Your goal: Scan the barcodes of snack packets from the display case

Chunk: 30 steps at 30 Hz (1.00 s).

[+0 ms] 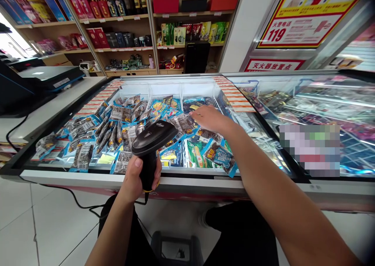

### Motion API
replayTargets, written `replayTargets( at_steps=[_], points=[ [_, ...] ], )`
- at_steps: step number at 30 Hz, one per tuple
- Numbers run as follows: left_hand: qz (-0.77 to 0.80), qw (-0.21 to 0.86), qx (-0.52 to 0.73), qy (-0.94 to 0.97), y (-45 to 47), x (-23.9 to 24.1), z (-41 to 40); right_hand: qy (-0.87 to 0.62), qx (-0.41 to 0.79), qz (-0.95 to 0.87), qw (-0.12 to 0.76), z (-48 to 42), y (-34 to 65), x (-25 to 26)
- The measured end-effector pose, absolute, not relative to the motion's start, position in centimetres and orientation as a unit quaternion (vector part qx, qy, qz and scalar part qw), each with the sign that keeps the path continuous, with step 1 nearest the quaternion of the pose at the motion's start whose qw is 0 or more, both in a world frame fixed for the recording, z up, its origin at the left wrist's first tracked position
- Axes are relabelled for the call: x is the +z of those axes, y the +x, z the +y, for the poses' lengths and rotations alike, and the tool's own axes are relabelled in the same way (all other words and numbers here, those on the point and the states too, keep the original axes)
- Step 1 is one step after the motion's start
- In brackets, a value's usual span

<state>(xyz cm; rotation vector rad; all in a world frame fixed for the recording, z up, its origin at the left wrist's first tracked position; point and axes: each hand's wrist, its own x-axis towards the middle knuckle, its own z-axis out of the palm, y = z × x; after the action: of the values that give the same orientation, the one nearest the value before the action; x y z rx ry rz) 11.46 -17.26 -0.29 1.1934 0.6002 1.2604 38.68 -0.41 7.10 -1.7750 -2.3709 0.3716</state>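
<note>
Scanner, gripped by its handle in left hand: probably light, stiff. Packets beneath right hand (grip hidden, cannot tell): likely slippery; pinch sealed edges.

The freezer has glass bearing packets: a heap left of the right fingers, some just beside them, others on their near side; an orange-striped strip rightward.

Open air lies above the packets, left of the obstructing scanner.
</note>
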Motion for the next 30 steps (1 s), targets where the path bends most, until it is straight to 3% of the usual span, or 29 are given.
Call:
replayTargets(
  at_steps=[2, 4, 11, 14, 17, 21, 25, 30],
  points=[
    [0.255, 0.609, 0.547, 0.515, 11.4, -0.2, -17.2, -0.650, 0.098, -0.754, 0.024, -0.2, 41.0, 7.9],
    [0.247, 0.609, 0.548, 0.517, 11.4, -0.1, -17.2, -0.655, 0.152, -0.739, -0.032, 0.0, 43.3, 8.3],
    [0.251, 0.603, 0.552, 0.519, 11.4, -0.1, -17.3, -0.607, 0.222, -0.758, -0.088, 0.4, 44.6, 8.1],
    [0.255, 0.601, 0.552, 0.519, 11.4, -0.2, -17.3, -0.632, 0.210, -0.746, -0.004, 0.6, 43.8, 8.4],
    [0.247, 0.605, 0.550, 0.519, 11.3, -0.3, -17.3, -0.636, 0.226, -0.711, 0.197, 0.8, 42.8, 8.6],
    [0.243, 0.613, 0.543, 0.520, 11.1, -0.7, -17.2, -0.504, 0.390, -0.638, 0.433, 0.3, 39.9, 7.6],
    [0.241, 0.623, 0.534, 0.517, 11.1, -0.9, -17.2, -0.401, 0.468, -0.629, 0.474, -0.9, 36.5, 6.2],
    [0.236, 0.637, 0.520, 0.518, 11.0, -1.0, -17.0, -0.448, 0.427, -0.661, 0.425, -2.1, 34.9, 6.3]
  ],
)
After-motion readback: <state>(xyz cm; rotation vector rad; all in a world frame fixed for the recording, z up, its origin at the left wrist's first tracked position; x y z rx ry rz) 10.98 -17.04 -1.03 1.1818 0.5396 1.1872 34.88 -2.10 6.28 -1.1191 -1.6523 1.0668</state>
